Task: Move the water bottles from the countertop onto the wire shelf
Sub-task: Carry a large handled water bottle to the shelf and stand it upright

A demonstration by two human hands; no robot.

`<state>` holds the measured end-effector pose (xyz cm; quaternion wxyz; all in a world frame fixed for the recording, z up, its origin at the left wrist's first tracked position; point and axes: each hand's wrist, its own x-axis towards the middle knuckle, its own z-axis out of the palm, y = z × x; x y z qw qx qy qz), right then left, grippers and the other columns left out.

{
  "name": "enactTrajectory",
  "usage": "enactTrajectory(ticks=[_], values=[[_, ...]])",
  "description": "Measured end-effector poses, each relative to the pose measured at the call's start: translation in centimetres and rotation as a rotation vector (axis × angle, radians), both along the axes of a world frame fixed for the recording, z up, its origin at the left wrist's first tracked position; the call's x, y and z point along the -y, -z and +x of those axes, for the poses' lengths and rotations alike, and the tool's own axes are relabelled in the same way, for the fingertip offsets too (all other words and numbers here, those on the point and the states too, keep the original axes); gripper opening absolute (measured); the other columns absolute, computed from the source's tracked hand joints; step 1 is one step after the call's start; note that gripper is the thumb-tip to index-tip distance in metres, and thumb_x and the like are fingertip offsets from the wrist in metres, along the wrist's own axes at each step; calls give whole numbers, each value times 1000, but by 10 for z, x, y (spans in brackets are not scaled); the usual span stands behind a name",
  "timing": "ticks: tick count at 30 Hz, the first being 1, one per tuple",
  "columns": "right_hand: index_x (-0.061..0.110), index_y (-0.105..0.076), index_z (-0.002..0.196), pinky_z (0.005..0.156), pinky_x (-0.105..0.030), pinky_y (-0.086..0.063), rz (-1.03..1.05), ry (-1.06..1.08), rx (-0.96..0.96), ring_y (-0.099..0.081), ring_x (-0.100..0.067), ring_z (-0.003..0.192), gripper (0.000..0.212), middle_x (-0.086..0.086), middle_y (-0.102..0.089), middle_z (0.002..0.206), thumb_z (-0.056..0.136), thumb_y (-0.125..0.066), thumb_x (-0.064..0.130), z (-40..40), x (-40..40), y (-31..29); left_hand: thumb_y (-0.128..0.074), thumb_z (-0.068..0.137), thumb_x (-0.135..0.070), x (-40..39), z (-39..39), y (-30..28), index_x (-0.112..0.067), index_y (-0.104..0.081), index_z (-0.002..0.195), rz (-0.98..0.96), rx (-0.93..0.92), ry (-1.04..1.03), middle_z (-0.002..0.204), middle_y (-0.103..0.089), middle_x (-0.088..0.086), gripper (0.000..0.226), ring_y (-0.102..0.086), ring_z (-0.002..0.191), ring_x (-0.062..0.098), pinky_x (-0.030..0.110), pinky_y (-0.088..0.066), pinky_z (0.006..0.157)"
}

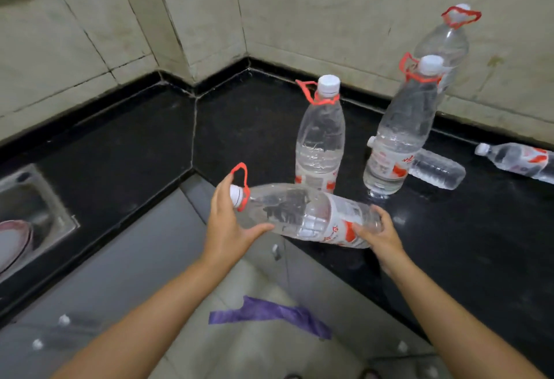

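both hands hold one large water bottle (302,213) sideways in the air at the near edge of the black worktop (120,151). the left hand (224,228) cups its capped neck end, thumb curled under the shoulder; the right hand (382,234) has its fingers (361,228) wrapped round the labelled base. three more large bottles (319,136) stand upright behind, and two small bottles (436,169) lie flat to the right. a sink (27,195) sits at far left.

- Soft, even indoor light; shadows under my bottles are faint.
- Small glints on the black desk (449,228) at right of the frame.
- My wide lens bends the wall lines.
- Left edge is smeared, soft.
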<state>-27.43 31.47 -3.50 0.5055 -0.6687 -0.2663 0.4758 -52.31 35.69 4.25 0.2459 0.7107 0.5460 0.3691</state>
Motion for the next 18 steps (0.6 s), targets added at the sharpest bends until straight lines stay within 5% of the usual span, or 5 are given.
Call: enactTrajectory(ticks=[3, 6, 11, 14, 18], values=[[10, -38, 133, 89, -30, -41, 14, 37, 118, -49, -17, 104, 68, -6, -49, 117, 74, -69, -4, -10, 2, -2, -88, 51, -9, 2, -18, 28, -13, -40, 130, -11, 109, -48, 117, -41, -6, 92, -41, 109, 7, 6, -27, 93], [15, -41, 133, 101, -39, -42, -51, 81, 265, -48, -22, 116, 72, -8, -47, 131, 70, -77, 9, -5, 11, -4, -86, 54, -7, 4, -16, 48, -39, -39, 98, -111, 205, -61, 95, -42, -18, 72, -43, 87, -4, -2, -33, 80], [15, -40, 133, 93, -32, -42, -176, 209, 424, -46, -19, 113, 74, -10, -43, 136, 70, -78, 20, 27, 44, -13, -88, 53, -10, 17, 20, 101, -12, -49, 106, -394, 323, -42, 98, -57, 5, 66, -55, 89, 19, 3, -42, 72], [13, -37, 135, 97, -37, -42, -227, 300, 480, -46, -27, 121, 80, -13, -41, 138, 69, -79, 21, 47, 64, -14, -89, 50, -13, 28, 48, 122, -15, -51, 93, -498, 313, -1, 97, -60, 16, 58, -58, 89, 27, 28, -49, 79], [14, -33, 138, 91, -33, -44, -177, 343, 385, -49, -19, 109, 79, -7, -46, 130, 72, -76, 12, 62, 84, -10, -89, 53, -17, 27, 69, 123, 0, -47, 120, -528, 239, 84, 107, -55, 11, 80, -57, 103, 29, 32, -46, 85]])
